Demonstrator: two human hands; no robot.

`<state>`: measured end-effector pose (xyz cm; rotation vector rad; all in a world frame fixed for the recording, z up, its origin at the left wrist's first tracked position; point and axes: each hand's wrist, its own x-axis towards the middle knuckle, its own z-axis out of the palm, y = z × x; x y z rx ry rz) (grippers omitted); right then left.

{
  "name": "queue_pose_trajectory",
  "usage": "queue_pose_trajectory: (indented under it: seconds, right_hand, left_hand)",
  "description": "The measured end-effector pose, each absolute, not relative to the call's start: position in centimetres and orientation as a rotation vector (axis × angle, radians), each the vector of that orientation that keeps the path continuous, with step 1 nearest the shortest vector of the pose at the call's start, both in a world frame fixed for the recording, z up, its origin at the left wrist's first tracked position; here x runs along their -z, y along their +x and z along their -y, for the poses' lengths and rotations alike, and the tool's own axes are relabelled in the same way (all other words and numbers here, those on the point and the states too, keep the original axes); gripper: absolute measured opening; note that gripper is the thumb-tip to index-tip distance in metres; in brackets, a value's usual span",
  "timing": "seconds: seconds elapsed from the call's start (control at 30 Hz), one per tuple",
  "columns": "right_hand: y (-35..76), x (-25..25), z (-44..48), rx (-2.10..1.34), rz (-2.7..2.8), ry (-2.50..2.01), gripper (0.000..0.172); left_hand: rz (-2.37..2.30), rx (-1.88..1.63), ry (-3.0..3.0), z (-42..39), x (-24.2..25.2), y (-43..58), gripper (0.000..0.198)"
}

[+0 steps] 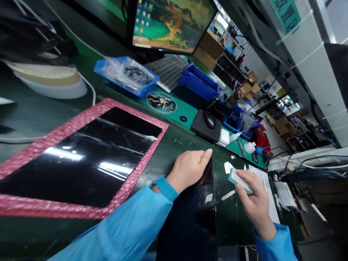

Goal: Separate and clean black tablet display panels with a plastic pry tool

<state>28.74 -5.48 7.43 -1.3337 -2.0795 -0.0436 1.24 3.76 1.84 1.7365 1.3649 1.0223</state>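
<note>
My left hand point(190, 166), in a blue sleeve with a blue wristband, is closed at the top edge of a dark glossy screen panel point(201, 206). Its fingers curl out of sight behind that edge. A small pale patch shows on the panel's surface. To the right, my right hand point(255, 201) pinches a small white block with a green edge point(240, 181) between thumb and fingers, apart from the panel. Another black screen panel point(89, 156) lies flat on pink bubble wrap point(130, 186) at the left, reflecting ceiling lights.
A monitor point(168, 25), a keyboard point(168, 70) and blue bins point(199, 82) stand at the back. Beside a black mouse point(210, 119) are a white bottle point(249, 146) and tweezers point(241, 148). Paper sheets point(272, 203) lie at right; a cable crosses the left side.
</note>
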Motion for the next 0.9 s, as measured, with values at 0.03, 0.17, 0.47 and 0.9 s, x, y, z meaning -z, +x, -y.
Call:
queue_pose_trajectory:
  seconds: [0.03, 0.17, 0.47, 0.9]
  right_hand:
    - [29.2, -6.2, 4.7, 0.063, 2.055, -1.373, 0.025]
    - [30.2, -2.0, 3.2, 0.141, 1.996, -1.444, 0.029]
    - [30.8, 0.7, 5.8, 0.181, 1.937, -1.498, 0.037]
    - [28.1, 5.5, 8.7, 0.304, 1.837, -1.462, 0.049]
  left_hand:
    - [-1.379, -1.016, 1.750, -3.5, -2.0, 1.2, 0.064]
    - [-1.417, -0.975, 1.803, -2.8, -2.6, 1.0, 0.062]
    - [-1.442, -0.879, 1.848, -1.7, -3.0, 0.8, 0.064]
    - [-1.271, -1.049, 1.733, -0.5, -3.3, 0.6, 0.058]
